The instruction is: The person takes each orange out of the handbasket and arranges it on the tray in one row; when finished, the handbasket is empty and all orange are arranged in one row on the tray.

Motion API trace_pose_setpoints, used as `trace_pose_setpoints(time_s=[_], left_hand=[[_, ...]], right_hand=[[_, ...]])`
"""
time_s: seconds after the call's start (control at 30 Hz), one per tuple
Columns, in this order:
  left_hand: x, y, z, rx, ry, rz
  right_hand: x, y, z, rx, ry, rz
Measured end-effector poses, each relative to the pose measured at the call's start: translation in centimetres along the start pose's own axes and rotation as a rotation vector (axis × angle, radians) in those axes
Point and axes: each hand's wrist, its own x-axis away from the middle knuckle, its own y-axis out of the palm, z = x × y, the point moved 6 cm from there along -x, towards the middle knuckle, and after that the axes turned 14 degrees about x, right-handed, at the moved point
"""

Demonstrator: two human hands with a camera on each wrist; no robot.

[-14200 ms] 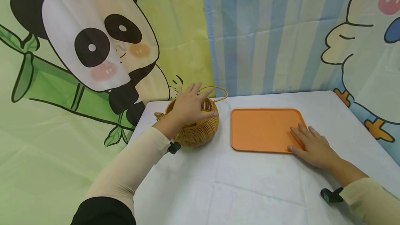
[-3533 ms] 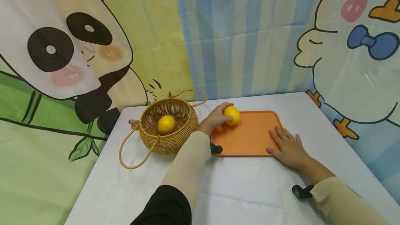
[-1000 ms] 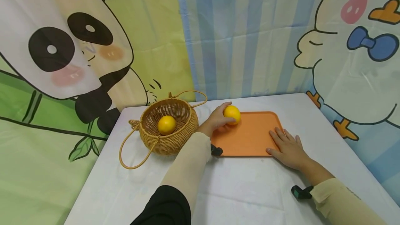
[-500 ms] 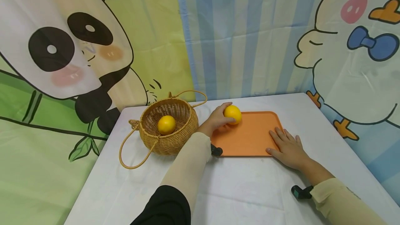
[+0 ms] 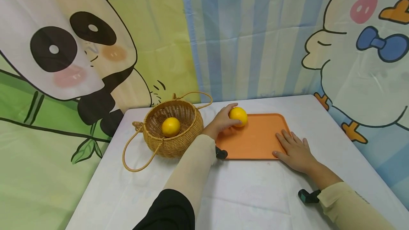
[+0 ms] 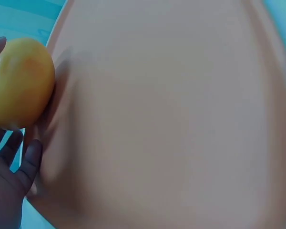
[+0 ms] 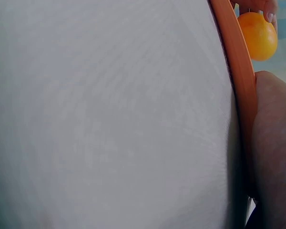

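Observation:
My left hand holds an orange between thumb and fingers at the far left corner of the orange tray. In the left wrist view the orange casts a shadow on the tray; whether it touches the tray I cannot tell. My right hand rests with straight fingers on the tray's right edge. A second orange lies inside the wicker basket, left of the tray. The right wrist view shows the tray's rim beside the right thumb, with the held orange beyond.
The basket has two thin loop handles, one hanging over the white tablecloth at the front left, the other standing towards the back. A cartoon curtain hangs right behind the table's far edge.
Earliest, my left hand was over the basket; since then it has moved right to the tray, holding an orange. Over the last second the orange shifts very slightly right. My right hand stays on the tray.

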Motion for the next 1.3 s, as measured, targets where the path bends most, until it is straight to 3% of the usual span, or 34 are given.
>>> trace_pose_setpoints(time_s=[0.33,0.73,1.1,1.3], left_hand=[[-0.2,-0.7,0.7,-0.007,0.035,0.003],[0.7,-1.3,4.3,-0.050,0.071,0.030],[1.1,-1.8,7.4,0.013,0.142,-0.054],[1.5,-2.3,8.6,-0.008,0.151,-0.074]], right_hand=[[0.0,0.0,0.1,0.008,-0.006,-0.004],[0.2,0.0,0.0,0.010,-0.019,-0.004],[0.1,0.1,0.2,0.017,-0.015,-0.006],[0.1,0.1,0.2,0.008,-0.017,-0.010]])
